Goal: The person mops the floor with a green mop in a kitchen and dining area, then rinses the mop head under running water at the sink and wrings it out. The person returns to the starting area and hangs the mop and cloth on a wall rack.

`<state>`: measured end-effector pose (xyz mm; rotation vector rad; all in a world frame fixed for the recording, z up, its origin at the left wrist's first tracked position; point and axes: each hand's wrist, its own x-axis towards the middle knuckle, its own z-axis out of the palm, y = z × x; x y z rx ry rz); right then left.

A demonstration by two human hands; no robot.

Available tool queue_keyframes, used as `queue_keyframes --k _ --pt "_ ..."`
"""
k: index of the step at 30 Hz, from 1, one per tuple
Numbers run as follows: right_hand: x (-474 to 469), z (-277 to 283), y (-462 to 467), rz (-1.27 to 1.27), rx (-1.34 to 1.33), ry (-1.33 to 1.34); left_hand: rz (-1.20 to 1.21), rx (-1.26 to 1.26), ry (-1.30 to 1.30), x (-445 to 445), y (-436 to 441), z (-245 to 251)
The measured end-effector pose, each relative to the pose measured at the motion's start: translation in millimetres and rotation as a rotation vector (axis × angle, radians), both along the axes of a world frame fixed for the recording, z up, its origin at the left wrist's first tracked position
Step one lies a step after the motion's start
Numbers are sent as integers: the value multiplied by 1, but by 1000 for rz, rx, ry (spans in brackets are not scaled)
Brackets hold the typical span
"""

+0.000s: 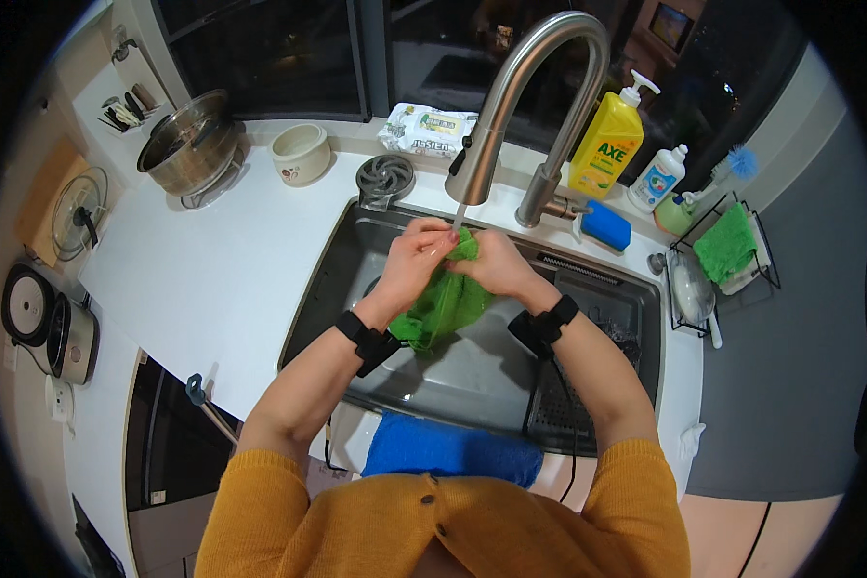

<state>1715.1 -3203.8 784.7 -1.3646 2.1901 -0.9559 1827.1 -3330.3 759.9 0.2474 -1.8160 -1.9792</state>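
My left hand point(413, 261) and my right hand point(497, 261) both grip the upper part of a wet green cloth point(448, 303), just under the spray head of a brushed-metal faucet point(480, 162). A thin stream of water runs from the faucet onto the cloth between my fingers. The cloth's lower part hangs over the basin of a dark sink point(477, 383). Each wrist wears a black strap with a black device. Some of my fingertips are hidden by the cloth.
Behind the sink stand a yellow dish-soap bottle point(607, 144), a white bottle point(657, 178) and a blue sponge point(605, 226). A wire rack point(766, 267) holds another green cloth. Left are a ceramic pot point(300, 155) and a steel pot point(191, 148). A blue towel point(448, 448) lies over the front edge.
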Motion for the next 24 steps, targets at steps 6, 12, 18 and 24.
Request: queue_keyframes --k 6,12,18,24 --pt "23 28 0 -129 -488 -824 -266 -50 -121 14 16 -30" --pt "2 34 23 -205 -673 -931 -156 -44 -307 27 -17 -71" --pt "-22 -27 47 -368 -331 -693 -171 597 -121 23 -35 -50" --pt "1 -85 27 93 -64 -558 -274 763 -24 9 -25 -14"
